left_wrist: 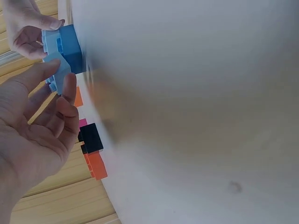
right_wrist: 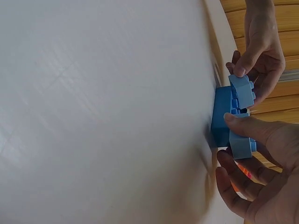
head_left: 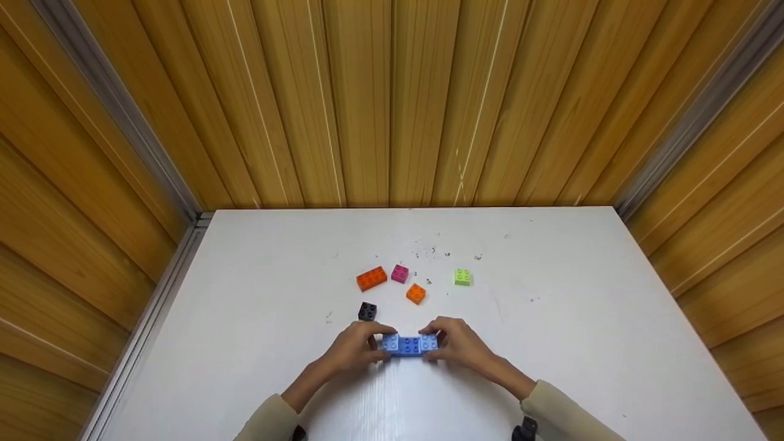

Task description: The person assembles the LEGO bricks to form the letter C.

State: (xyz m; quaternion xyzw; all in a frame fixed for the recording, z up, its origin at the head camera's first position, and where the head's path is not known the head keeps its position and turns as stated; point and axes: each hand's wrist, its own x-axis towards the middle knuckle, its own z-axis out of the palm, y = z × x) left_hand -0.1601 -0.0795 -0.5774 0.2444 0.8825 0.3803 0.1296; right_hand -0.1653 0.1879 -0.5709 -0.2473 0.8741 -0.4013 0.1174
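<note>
A darker blue toy brick (head_left: 410, 347) sits on the white table, with a light blue brick on top at each end. My left hand (head_left: 357, 345) pinches the left light blue brick (head_left: 390, 345) between thumb and fingers. That brick looks tilted against the darker one in the right wrist view. On the other side, my right hand (head_left: 458, 344) pinches the right light blue brick (right_wrist: 240, 143), which juts past the end of the darker brick. Studs of the darker brick show between the two. Whether either light brick is fully seated I cannot tell.
A black brick (head_left: 367, 311) lies just beyond my left hand. Farther back on the white table (head_left: 275, 263) are a red-orange long brick (head_left: 372, 278), a magenta brick (head_left: 400, 273), an orange brick (head_left: 416, 293) and a lime brick (head_left: 462, 277). Wood-patterned walls (head_left: 392, 104) enclose the table.
</note>
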